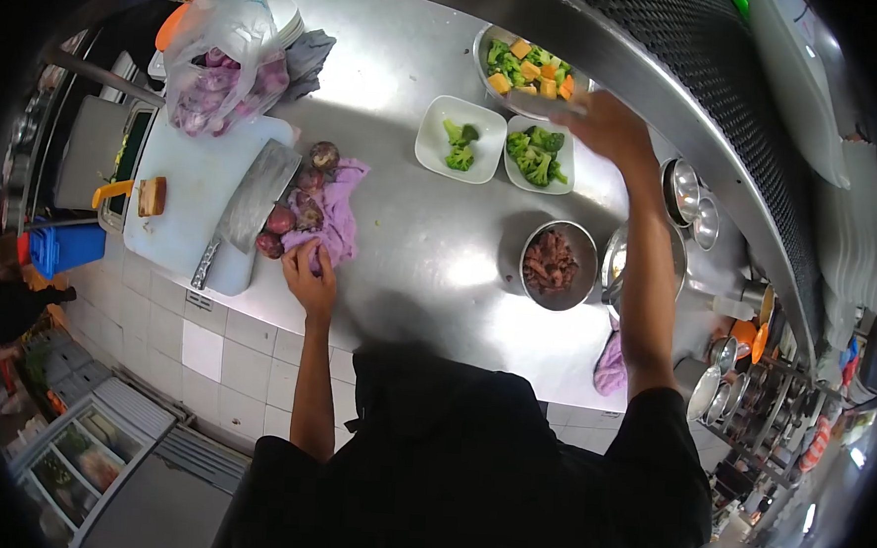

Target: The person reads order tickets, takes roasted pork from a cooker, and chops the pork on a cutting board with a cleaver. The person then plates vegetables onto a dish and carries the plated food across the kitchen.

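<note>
My left hand (311, 279) is closed on the near edge of a crumpled purple cloth (336, 219) on the steel counter. Several red onions (281, 218) lie along the cloth, close to my fingertips. My right hand (605, 129) reaches to the far side, at the near rim of a metal bowl (482, 53) of broccoli and orange chunks. Its fingers are bent and blurred around something greyish that I cannot make out. Just below that hand is a square white bowl of broccoli (538, 158); another white bowl (433, 143) beside it holds fewer florets.
A cleaver (256, 197) rests on a white cutting board (178, 226) at the left, near a yellow-handled tool (115, 193). Behind stands a plastic bag of onions (215, 84). A metal bowl of brown meat pieces (557, 288) sits right of centre. A steel shelf (723, 140) overhangs the right side.
</note>
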`<state>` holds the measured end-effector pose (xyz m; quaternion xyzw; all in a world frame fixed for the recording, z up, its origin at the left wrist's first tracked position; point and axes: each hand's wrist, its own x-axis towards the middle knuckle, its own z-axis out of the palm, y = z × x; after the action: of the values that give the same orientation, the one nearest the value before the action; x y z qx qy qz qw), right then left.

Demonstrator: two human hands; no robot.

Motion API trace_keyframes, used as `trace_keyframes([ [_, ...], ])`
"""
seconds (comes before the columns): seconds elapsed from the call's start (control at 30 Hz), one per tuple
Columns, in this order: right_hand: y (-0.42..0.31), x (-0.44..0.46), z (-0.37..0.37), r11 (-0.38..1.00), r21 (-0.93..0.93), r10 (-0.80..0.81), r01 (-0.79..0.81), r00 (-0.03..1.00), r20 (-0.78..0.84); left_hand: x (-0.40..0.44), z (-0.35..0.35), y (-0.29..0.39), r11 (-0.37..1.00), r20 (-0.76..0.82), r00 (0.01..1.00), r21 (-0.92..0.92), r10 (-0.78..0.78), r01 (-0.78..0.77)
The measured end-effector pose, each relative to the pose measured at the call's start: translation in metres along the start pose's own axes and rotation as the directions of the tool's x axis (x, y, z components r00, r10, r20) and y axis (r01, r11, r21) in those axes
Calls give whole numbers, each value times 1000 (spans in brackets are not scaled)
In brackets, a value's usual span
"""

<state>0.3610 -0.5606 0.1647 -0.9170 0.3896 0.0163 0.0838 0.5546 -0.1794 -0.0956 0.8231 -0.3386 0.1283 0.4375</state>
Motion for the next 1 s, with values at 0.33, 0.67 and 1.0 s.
trace_keyframes([
  [0.33, 53, 103, 83, 993, 107, -32, 53, 982, -187, 3, -2, 0, 999, 20, 999, 5, -44, 44],
  [0.67, 77, 132, 99, 990, -26, 143, -140, 981, 130, 1, -1, -1, 999, 19, 1000, 37, 7, -7],
  [1.0, 69, 79, 55, 995, 83, 68, -60, 993, -101, 4, -4, 7, 1000, 18, 1000, 10, -19, 18],
])
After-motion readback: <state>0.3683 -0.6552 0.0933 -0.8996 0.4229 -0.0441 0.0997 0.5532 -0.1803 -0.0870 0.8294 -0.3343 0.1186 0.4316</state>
